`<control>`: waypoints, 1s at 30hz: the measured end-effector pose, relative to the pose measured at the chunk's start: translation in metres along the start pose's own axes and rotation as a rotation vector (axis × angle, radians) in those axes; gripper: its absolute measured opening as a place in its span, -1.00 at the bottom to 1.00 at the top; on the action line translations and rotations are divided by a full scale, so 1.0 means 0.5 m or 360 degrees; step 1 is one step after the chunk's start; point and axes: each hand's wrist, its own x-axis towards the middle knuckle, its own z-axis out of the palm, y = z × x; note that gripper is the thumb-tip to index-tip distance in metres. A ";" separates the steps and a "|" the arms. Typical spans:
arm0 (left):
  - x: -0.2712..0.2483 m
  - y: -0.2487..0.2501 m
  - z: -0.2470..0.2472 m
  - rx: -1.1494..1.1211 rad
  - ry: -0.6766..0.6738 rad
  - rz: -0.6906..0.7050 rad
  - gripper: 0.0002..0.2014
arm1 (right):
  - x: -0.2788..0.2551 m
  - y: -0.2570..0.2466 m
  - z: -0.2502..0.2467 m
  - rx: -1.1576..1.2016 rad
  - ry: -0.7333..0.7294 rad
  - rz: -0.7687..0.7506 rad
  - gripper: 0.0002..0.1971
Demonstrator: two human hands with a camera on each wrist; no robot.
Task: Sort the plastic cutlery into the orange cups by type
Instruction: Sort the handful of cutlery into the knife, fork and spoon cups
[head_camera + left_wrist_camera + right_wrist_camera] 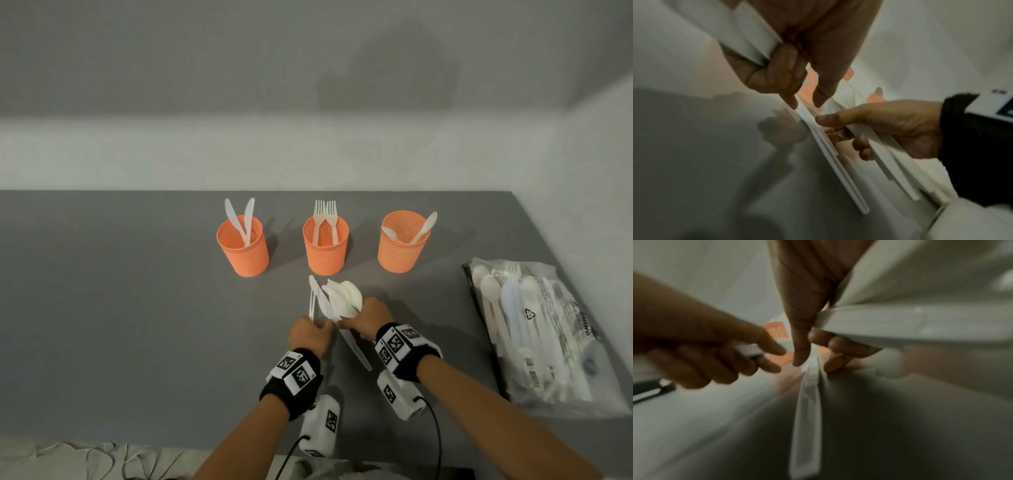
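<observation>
Three orange mesh cups stand in a row on the grey table: the left cup holds knives, the middle cup forks, the right cup spoons. In front of them my right hand grips a fanned bundle of white cutlery by the handles, spoon bowls up. My left hand touches it from the left and holds thin white pieces upright. In the left wrist view its curled fingers clamp white handles, while index and thumb reach to the bundle's handles.
A clear plastic bag full of more white cutlery lies at the right edge of the table. A light wall runs behind the cups. Cables trail from both wristbands over the table's near edge.
</observation>
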 end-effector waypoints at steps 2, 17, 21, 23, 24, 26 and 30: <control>0.001 0.004 0.013 0.0019 0.0013 -0.0007 -0.60 | -0.002 -0.001 0.009 -0.0179 -0.0006 -0.0065 -0.58; -0.031 0.030 0.064 0.0447 0.0004 0.0003 -0.63 | -0.067 0.112 -0.084 0.0179 -0.0145 0.0074 -0.73; -0.036 0.038 0.073 0.0613 0.0021 0.0014 -0.72 | -0.095 0.150 -0.101 0.0452 -0.0196 0.0141 -0.80; -0.043 0.037 0.075 0.0652 0.0029 0.0038 -0.72 | -0.106 0.161 -0.105 0.0549 -0.0248 0.0163 -0.79; -0.046 0.035 0.074 0.0646 0.0046 0.0047 -0.72 | -0.109 0.164 -0.106 0.0611 -0.0279 0.0168 -0.78; -0.049 0.031 0.068 0.0564 0.0062 0.0075 -0.69 | -0.113 0.163 -0.106 0.0756 -0.0340 0.0136 -0.83; -0.041 0.029 0.049 -0.0113 0.0077 0.0208 -0.81 | -0.111 0.134 -0.103 0.0941 -0.0391 0.0016 -0.89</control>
